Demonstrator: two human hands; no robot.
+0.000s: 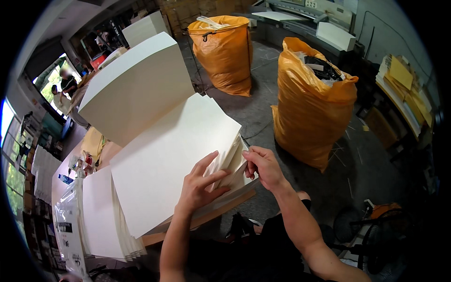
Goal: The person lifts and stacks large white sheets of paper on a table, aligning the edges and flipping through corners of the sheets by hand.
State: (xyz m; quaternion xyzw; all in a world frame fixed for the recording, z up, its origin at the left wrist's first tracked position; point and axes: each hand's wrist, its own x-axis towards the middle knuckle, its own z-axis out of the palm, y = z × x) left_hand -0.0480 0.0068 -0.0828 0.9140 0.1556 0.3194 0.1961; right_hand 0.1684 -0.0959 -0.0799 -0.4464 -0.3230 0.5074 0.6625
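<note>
A stack of large white paper sheets (171, 150) lies before me, its near right edge fanned into uneven layers. My left hand (201, 182) rests at that edge with its fingers spread, touching the sheets and gripping nothing. At the right corner, my right hand (264, 165) has thumb and fingers pinched on the edge of some sheets. How many it holds is hidden by the fingers. Behind this stack rises a tall, neatly squared pile of white paper (141, 94). A lower fanned stack (97, 207) sits to the left.
Two orange woven sacks (307, 105) filled with scraps stand on the dark floor to the right. Clear plastic wrapping (70, 225) and a small blue bottle (66, 179) lie on the table's left side. A fan (376, 249) is at lower right. Other people stand far left.
</note>
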